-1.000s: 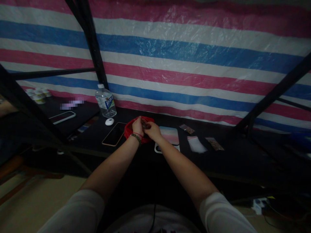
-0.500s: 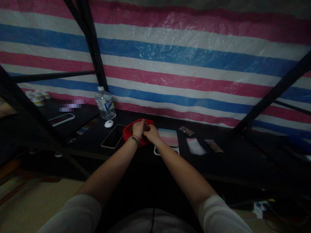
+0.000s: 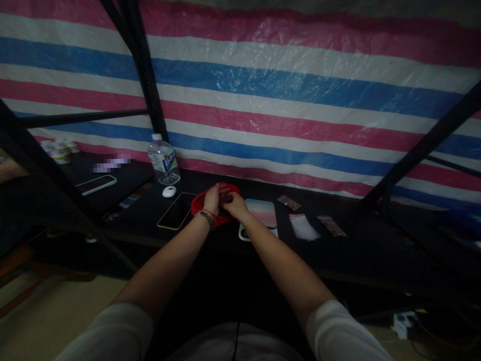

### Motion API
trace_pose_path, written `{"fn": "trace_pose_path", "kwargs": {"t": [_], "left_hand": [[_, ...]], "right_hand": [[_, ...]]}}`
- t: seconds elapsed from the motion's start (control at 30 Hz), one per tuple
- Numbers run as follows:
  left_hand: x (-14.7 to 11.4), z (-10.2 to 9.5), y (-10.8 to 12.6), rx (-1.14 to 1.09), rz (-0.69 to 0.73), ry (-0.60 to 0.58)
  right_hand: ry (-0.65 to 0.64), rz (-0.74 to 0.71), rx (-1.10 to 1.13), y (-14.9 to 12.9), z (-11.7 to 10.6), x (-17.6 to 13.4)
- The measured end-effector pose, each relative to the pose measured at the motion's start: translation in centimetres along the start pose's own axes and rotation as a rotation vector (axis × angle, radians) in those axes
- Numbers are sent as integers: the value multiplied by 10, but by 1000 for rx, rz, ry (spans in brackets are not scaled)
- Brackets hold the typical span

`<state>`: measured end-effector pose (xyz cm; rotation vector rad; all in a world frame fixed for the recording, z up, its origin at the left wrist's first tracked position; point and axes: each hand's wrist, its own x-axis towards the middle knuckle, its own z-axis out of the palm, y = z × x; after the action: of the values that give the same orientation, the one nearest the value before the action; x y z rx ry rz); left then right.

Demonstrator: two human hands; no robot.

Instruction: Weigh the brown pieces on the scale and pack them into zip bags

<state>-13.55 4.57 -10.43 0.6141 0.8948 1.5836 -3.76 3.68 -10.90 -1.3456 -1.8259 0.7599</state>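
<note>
A red plastic bag (image 3: pixel 198 205) lies open on the black table, with dark brown bits showing inside. My left hand (image 3: pixel 213 199) reaches into its mouth, fingers curled inward, a beaded bracelet on the wrist. Facing it, my right hand (image 3: pixel 235 205) has its fingers pressed together at the brown stuff. The two hands nearly meet; what their fingertips hold is too dark and small to make out. Left of the bag rests a dark-screened phone (image 3: pixel 176 211). A pastel-coloured phone (image 3: pixel 262 213) with a white camera end lies beside my right wrist.
To the right are a stack of clear zip bags (image 3: pixel 303 227) and two small filled bags, one a brown-filled packet (image 3: pixel 331 226). A plastic bottle (image 3: pixel 164 160) and a white round case (image 3: pixel 169 191) stand back left. Black frame posts (image 3: pixel 145 75) flank the table before a striped sheet (image 3: pixel 281 90).
Both hands stay at the red bag, their fingers shifting slightly among the brown bits. The rest of the table looks the same, with only a tiny camera shift.
</note>
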Motion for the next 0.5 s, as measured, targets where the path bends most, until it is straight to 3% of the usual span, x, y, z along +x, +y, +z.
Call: {"fn": "trace_pose_path", "kwargs": {"t": [0.23,0.33,0.5], "left_hand": [[0,-7,13,46,-32,-37],[-1,-8,13,127,10,-57],[-3,-13,25,686,209,-148]], "right_hand": [[62,3,-63,-2,-4,2],[16,-6,-90,-2,-5,2],[-28,-51,-136,0,-7,2]]}}
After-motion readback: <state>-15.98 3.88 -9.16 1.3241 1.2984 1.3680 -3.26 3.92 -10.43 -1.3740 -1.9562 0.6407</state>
